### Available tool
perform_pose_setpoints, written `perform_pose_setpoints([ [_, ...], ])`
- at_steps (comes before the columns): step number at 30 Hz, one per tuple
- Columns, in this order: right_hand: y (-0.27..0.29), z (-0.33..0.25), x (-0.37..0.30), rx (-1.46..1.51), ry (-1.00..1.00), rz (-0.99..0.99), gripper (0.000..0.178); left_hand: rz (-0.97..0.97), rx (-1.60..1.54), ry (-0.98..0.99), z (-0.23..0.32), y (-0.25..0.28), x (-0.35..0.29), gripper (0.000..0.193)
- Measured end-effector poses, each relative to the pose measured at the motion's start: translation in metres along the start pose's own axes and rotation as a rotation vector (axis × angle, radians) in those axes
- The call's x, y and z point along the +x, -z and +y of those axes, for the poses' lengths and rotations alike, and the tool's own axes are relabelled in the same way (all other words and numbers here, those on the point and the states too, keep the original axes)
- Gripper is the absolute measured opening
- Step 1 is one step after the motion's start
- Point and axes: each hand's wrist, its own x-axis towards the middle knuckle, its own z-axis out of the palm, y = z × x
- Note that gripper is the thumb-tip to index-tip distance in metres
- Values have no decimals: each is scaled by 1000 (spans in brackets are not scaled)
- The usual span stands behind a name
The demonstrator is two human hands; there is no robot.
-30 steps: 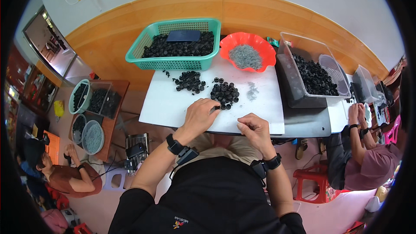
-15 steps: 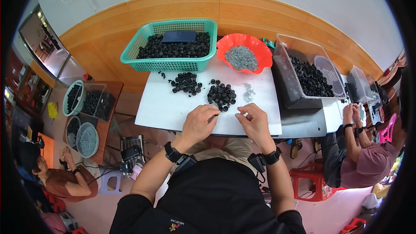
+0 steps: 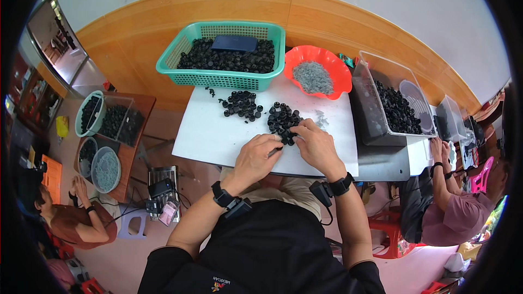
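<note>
Lying in two loose heaps on the white sheet (image 3: pixel 201 144) over the bench (image 3: pixel 384 166), the black caps look to be partway through handling. The left heap (image 3: pixel 239 105) sits toward the back edge, just in front of the green basket (image 3: pixel 218 80); the right heap (image 3: pixel 282 120) reaches closer to the front edge. Which heap is finished, if either, cannot be told. Plenty seems left: the basket is well filled with black pieces, and the red bowl (image 3: pixel 345 84) by the back edge holds a broad mound of grey bits (image 3: pixel 313 78). A small scatter of grey bits also lies on the sheet beside the right heap, toward the bench's right side.

The left hand (image 3: pixel 258 157) is near the front edge, thumb and forefinger nearly together, grasping a dark piece that is probably a black cap (image 3: pixel 274 152). The right hand (image 3: pixel 317 146) has its fingers bent and slightly parted, tips at the near right side of the right heap, seemingly touching it; whether they grip anything is hidden.
</note>
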Motion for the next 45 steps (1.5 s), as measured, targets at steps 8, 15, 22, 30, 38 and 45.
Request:
perform_pose_setpoints([
  [8, 1, 4, -2, 93, -5, -16, 20, 2, 16, 2, 1, 0, -1, 19],
  [15, 6, -1, 6, -23, 28, -115, 28, 5, 8, 15, -1, 1, -1, 19],
  [22, 6, 0, 8, -15, 19, -148, 29, -11, -10, 38, 1, 2, 1, 19],
  [30, -5, -2, 7, -1, 2, -130, 23, -23, -9, 61, 1, 1, 1, 18],
  [38, -10, -3, 3, 65, 14, -37, 16, 26, -84, 64, 0, 2, 0, 18],
  [45, -7, -16, -6, 262, 78, 169, 16, 46, -330, 207, 4, 10, 2, 18],
])
